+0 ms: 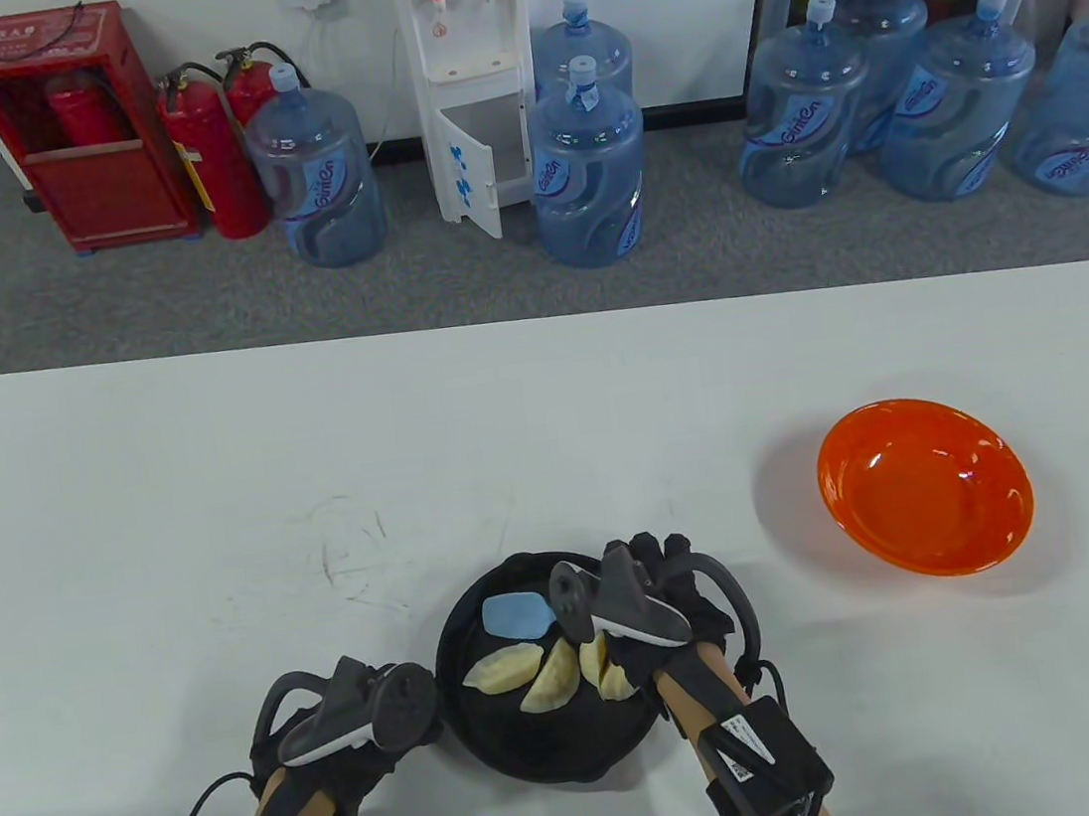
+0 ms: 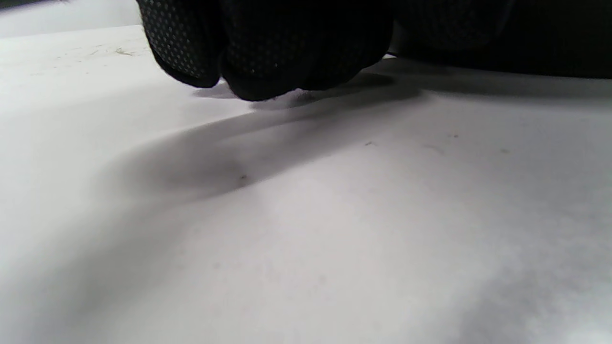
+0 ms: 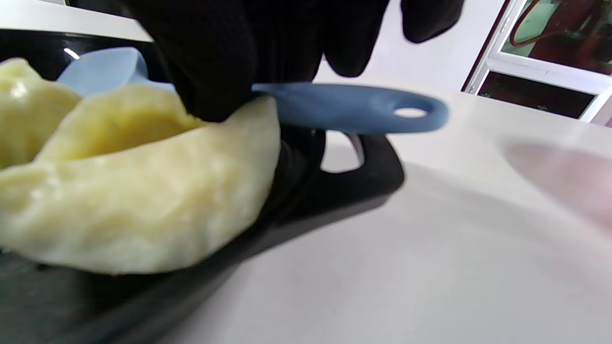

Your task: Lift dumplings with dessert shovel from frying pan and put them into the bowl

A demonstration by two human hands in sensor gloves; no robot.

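Note:
A black frying pan (image 1: 551, 758) sits at the table's near edge and holds several pale dumplings (image 1: 525, 676). The light blue dessert shovel (image 1: 517, 617) lies with its blade flat in the pan's far part, behind the dumplings. My right hand (image 1: 650, 564) reaches over the pan's right side. In the right wrist view my right hand (image 3: 229, 57) pinches the shovel's handle (image 3: 354, 107) just above a dumpling (image 3: 143, 200) and the pan's looped handle (image 3: 354, 186). My left hand (image 1: 371, 767) sits at the pan's left rim. Its fingers (image 2: 267, 52) are curled with the knuckles on the tabletop. Any contact with the pan is hidden. The orange bowl (image 1: 926, 488) stands empty to the right.
The white table (image 1: 220, 531) reaches far to the left and back. Beyond its far edge, on the floor, stand water jugs (image 1: 587, 162), a dispenser (image 1: 471, 77) and fire extinguishers (image 1: 210, 151).

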